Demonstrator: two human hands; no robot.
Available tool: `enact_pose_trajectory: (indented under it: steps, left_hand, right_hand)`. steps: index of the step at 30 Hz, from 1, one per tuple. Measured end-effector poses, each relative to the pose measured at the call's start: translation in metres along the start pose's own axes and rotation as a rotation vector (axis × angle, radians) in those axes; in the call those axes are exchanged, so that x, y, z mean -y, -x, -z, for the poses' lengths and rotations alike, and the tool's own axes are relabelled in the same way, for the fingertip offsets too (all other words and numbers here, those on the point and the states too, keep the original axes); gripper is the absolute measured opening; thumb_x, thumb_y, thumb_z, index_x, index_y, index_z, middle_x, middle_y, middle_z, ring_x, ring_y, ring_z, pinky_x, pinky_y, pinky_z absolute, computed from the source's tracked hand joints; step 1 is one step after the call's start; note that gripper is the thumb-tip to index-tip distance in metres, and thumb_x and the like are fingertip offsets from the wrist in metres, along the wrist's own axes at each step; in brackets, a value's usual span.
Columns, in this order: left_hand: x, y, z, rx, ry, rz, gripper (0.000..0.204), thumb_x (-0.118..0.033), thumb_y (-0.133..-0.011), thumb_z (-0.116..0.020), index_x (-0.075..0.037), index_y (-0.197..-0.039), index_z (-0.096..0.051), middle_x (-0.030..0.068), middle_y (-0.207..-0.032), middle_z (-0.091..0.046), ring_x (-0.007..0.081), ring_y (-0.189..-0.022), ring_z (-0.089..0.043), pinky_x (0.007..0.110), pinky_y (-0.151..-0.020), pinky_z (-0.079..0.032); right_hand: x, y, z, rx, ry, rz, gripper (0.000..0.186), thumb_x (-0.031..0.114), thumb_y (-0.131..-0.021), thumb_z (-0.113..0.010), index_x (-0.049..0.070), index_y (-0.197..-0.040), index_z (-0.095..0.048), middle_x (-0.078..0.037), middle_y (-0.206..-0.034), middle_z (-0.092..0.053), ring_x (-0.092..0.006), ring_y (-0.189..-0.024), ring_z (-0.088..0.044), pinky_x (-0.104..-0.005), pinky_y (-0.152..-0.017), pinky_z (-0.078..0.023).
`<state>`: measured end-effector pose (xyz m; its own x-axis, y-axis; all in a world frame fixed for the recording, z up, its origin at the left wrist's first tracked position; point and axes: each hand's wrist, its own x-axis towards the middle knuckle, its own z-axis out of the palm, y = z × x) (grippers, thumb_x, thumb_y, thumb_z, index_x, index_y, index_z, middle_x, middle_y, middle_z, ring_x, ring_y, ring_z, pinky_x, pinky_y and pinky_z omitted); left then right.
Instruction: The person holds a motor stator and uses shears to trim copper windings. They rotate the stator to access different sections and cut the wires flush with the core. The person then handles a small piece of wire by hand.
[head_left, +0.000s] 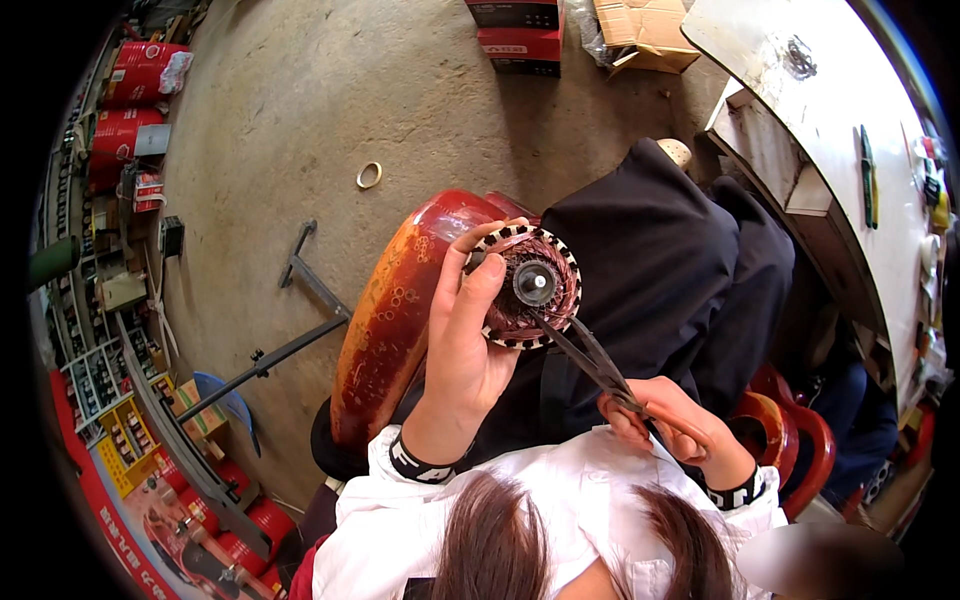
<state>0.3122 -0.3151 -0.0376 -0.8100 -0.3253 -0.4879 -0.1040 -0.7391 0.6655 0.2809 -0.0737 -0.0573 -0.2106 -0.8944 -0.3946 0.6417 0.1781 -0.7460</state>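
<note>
My left hand (pixel 466 340) grips a motor armature (pixel 512 318) with copper-coloured windings, a dark and pale slotted rim and a shaft end in a dark collar at its centre. The thumb lies over the near-left part of its face; the fingers curl behind the rim. In my right hand (pixel 665 415) is a pair of dark scissors (pixel 598 366), with the handles partly hidden by the fingers. Their blades stand a little apart and point up-left. One tip reaches the windings just below the collar, while the other is by the lower right rim.
A worn red-brown wooden armrest (pixel 390 320) stands left of my hands. Beyond it are a grey metal stand (pixel 315 290) and a tape ring (pixel 369 176) on the floor. A white table (pixel 820 110) curves along the right. Red boxes (pixel 518 45) sit ahead, stocked shelves (pixel 110 390) at left.
</note>
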Motion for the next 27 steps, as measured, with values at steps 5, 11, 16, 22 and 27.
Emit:
enact_pose_trajectory:
  steps: [5,11,16,22,27]
  left_hand:
    - [0.0,0.001,-0.005,-0.038,-0.014,-0.015,0.037,-0.021,-0.1,-0.052,-0.004,-0.131,-0.045,0.016,-0.126,-0.059,0.033,-0.108,-0.065,0.05,-0.089,-0.058]
    - [0.001,0.002,-0.005,-0.057,0.006,-0.045,0.036,-0.022,-0.1,-0.051,-0.002,-0.13,-0.047,0.0161,-0.121,-0.061,0.0291,-0.106,-0.066,0.047,-0.088,-0.059]
    - [-0.001,0.001,-0.006,-0.077,0.091,-0.013,0.033,-0.012,-0.097,-0.055,-0.004,-0.128,-0.045,0.0134,-0.119,-0.059,0.0237,-0.105,-0.064,0.042,-0.085,-0.06]
    - [0.006,-0.001,-0.002,-0.15,0.02,-0.072,0.033,-0.022,-0.1,-0.05,0.0,-0.125,-0.052,0.0151,-0.113,-0.065,0.0267,-0.103,-0.067,0.044,-0.087,-0.059]
    - [0.023,-0.003,-0.008,-0.057,0.065,0.135,0.037,-0.027,-0.103,-0.043,0.0,-0.125,-0.055,0.0146,-0.116,-0.065,0.0246,-0.103,-0.067,0.039,-0.093,-0.055]
  right_hand:
    - [0.001,0.001,0.004,-0.022,0.106,0.08,0.082,0.085,-0.063,-0.066,0.007,-0.081,-0.048,0.002,-0.063,-0.042,-0.0126,-0.054,-0.041,-0.0259,-0.052,-0.037]
    - [-0.004,0.0,0.013,0.025,0.297,0.146,0.086,0.084,-0.059,-0.07,0.005,-0.084,-0.049,-0.002,-0.064,-0.042,-0.0168,-0.056,-0.041,-0.029,-0.053,-0.037]
    - [-0.005,-0.004,0.012,-0.028,0.391,0.225,0.085,0.081,-0.059,-0.074,0.004,-0.085,-0.05,-0.003,-0.063,-0.042,-0.0186,-0.055,-0.042,-0.0301,-0.053,-0.037]
    - [0.002,-0.006,0.011,-0.049,0.481,0.164,0.079,0.072,-0.06,-0.08,0.003,-0.086,-0.051,-0.003,-0.064,-0.043,-0.0192,-0.055,-0.043,-0.0305,-0.053,-0.039]
    - [0.009,-0.028,0.001,-0.175,0.658,0.376,0.074,0.058,-0.059,-0.088,0.001,-0.091,-0.052,-0.005,-0.069,-0.043,-0.0182,-0.054,-0.042,-0.0296,-0.053,-0.039]
